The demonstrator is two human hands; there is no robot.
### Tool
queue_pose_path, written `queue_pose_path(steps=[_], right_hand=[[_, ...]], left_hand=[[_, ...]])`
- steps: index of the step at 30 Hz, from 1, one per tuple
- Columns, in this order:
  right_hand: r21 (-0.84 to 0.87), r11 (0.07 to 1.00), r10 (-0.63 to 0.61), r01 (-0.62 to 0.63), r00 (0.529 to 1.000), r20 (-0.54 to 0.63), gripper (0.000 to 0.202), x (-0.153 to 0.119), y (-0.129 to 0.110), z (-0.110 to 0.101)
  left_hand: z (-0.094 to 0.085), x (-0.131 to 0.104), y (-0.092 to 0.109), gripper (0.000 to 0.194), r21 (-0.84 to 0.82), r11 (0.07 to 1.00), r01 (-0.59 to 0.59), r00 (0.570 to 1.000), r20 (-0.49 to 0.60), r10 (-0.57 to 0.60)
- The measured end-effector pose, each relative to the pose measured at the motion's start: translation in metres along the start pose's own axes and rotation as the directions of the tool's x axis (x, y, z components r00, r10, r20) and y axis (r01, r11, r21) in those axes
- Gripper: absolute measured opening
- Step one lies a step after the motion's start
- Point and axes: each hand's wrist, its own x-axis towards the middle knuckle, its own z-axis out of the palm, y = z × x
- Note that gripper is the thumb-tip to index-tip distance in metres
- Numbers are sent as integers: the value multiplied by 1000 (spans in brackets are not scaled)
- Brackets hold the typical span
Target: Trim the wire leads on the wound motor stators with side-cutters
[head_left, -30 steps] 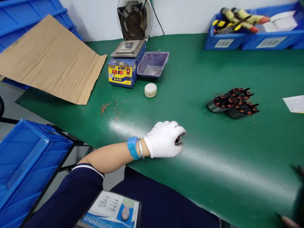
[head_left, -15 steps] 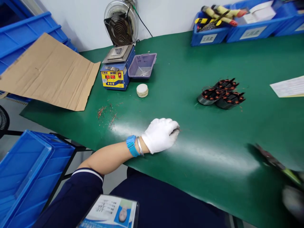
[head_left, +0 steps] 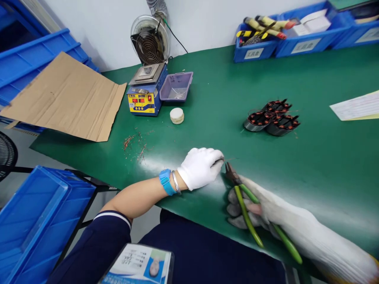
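My left hand (head_left: 201,169), in a white glove, rests closed on the bench. What it grips is mostly hidden; only a dark edge and a thin wire end show at its fingertips. My right hand (head_left: 257,207), in a grey-white glove, holds cutting pliers (head_left: 233,177) with green handles. Their handles are spread and the jaw tips stand slightly parted, close to the left fingertips and the wire. Farther back, three dark round stators (head_left: 282,124) with copper windings stand grouped together.
Copper wire scraps (head_left: 134,146) lie left of my hands. Behind them are a white round pad (head_left: 177,115), a blue-yellow heating unit (head_left: 144,98), a purple tray (head_left: 187,87) and a fan. Cardboard (head_left: 74,98) overhangs the left side. Blue tool bins (head_left: 253,54) line the back.
My right hand has come in from the right edge with the pliers, bringing their jaws beside my left fingertips. My left hand has stayed in place, and the view has shifted slightly.
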Motion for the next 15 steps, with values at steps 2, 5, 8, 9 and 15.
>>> queue_pose_path(steps=[2, 5, 8, 9, 15], right_hand=[[-33, 999, 7, -7, 1000, -3, 107, 5, -5, 2], [-125, 992, 2, -2, 1000, -4, 105, 8, -13, 3], [-255, 967, 5, -13, 999, -32, 102, 8, -25, 12], [-305, 952, 9, -24, 999, -50, 102, 8, -30, 16], [-731, 681, -146, 47, 987, -73, 76, 11, -38, 6]], left_hand=[[0, 0, -1, 27, 5, 1000, -9, 1000, 9, 9], [-1, 1, -3, 28, 5, 1000, -26, 999, 29, 26], [0, 1, -5, 28, -3, 999, -43, 999, 26, 43], [0, 1, -5, 27, -12, 999, -47, 999, 22, 47], [1, -2, -8, 15, -328, 945, 7, 997, -72, -33]])
